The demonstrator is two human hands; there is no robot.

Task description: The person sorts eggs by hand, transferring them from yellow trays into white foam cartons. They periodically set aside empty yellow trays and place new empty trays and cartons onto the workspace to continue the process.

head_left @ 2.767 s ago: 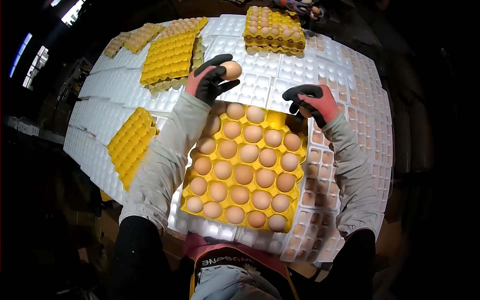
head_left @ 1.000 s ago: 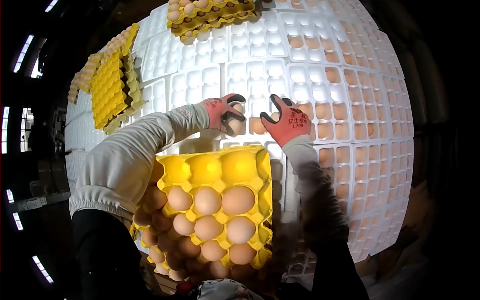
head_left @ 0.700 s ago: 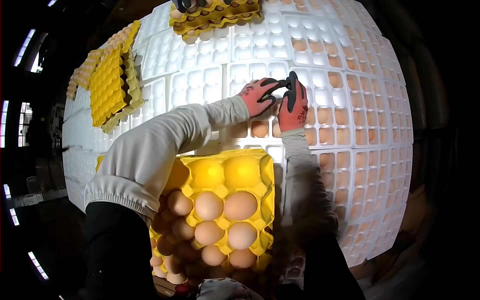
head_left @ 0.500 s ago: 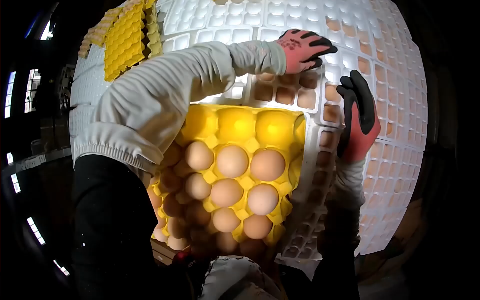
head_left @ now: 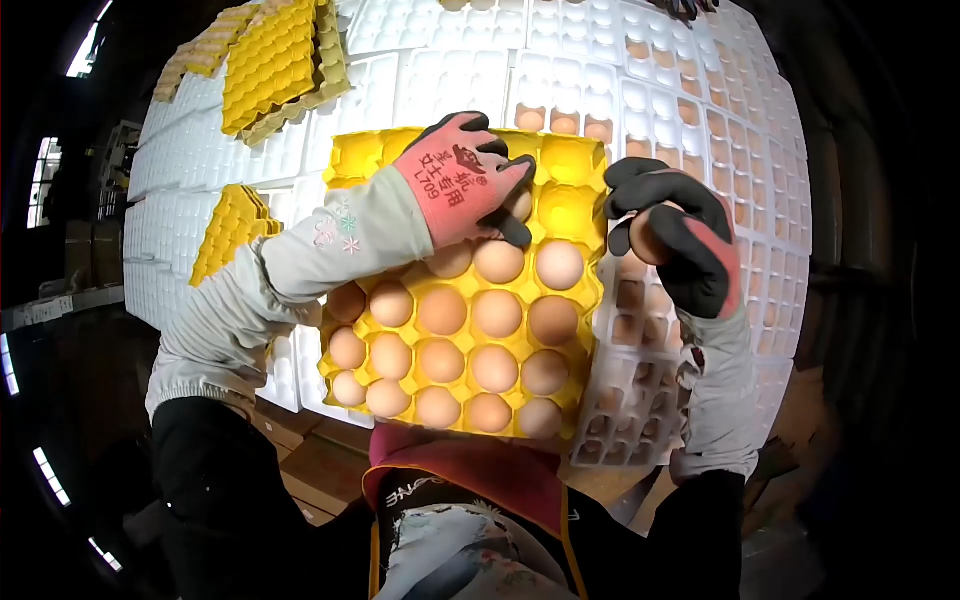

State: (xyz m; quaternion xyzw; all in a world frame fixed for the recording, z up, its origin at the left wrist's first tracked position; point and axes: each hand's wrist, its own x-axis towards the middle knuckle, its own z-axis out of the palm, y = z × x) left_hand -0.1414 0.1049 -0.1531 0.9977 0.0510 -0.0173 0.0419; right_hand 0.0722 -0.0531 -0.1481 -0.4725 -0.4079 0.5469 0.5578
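A yellow egg tray lies before me, with brown eggs in its nearer rows and bare cups along the far right. My left hand, in a pink glove with black fingertips, is over the tray's far part. Its thumb and fingers close around an egg, partly hidden. Beyond the tray's right edge, my right hand, gloved alike, curls its fingers around another brown egg, above the white plastic trays.
White trays cover the surface all around, those at the right holding eggs. Stacked yellow trays stand at the far left, with another small yellow stack nearer. A dark gloved hand shows at the top edge. Cardboard boxes lie below.
My left hand has moved from the white trays to the yellow tray, now around an egg. My right hand has curled around an egg. The view has shifted, showing more of the yellow tray.
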